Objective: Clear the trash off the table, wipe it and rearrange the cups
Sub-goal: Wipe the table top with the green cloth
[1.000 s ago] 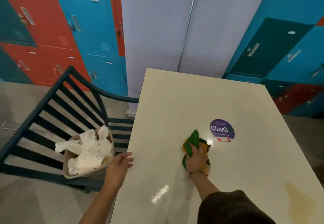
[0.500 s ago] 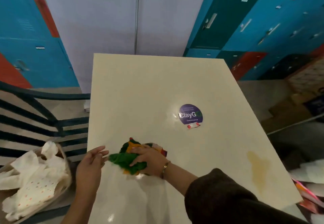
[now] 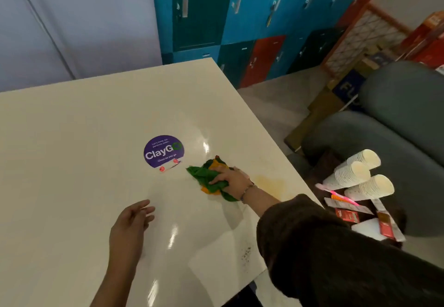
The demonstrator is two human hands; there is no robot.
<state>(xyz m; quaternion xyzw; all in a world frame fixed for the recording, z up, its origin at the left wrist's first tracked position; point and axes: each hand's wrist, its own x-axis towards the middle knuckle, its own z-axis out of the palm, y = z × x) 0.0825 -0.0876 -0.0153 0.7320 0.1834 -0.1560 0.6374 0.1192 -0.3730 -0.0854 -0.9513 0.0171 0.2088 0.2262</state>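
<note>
My right hand (image 3: 232, 179) grips a crumpled green and orange cloth (image 3: 206, 176) and presses it onto the cream table (image 3: 84, 119), just right of a round purple sticker (image 3: 163, 150). A yellowish stain (image 3: 270, 184) lies on the table right beside that hand, toward the right edge. Dark specks (image 3: 246, 255) dot the table near the front right edge. My left hand (image 3: 129, 225) hovers over or rests on the table near the front, fingers loosely spread, holding nothing. Three stacks of paper cups (image 3: 358, 174) lie on their sides on a grey seat to the right.
The grey cushioned seat (image 3: 396, 133) stands right of the table and also bears packets and papers (image 3: 355, 213). Blue, green and red lockers (image 3: 240, 18) line the back wall. Boxes (image 3: 322, 105) sit on the floor beyond the seat.
My right hand has slid the cloth from the table's left side to the right, close to the stain. The view swung right, so the chair and trash bag are out of sight.
</note>
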